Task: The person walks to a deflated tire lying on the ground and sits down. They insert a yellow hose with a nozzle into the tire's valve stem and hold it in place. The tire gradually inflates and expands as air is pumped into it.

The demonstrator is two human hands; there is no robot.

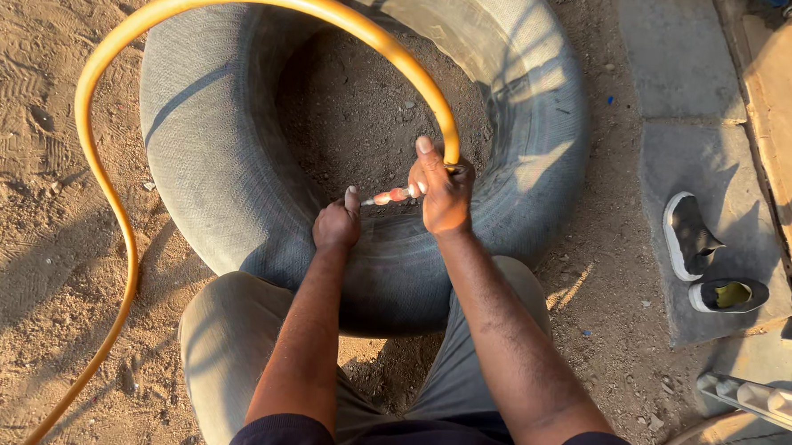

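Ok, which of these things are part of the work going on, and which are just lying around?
In use:
- tyre
- yellow hose
- red-and-white nozzle, held by right hand
- left hand on tyre

Lying about:
- two shoes
- pale bars

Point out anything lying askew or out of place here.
Two shoes lie on the slab right of the tyre, one tipped on its side, pointing different ways. The hose arches over the tyre to the right hand.
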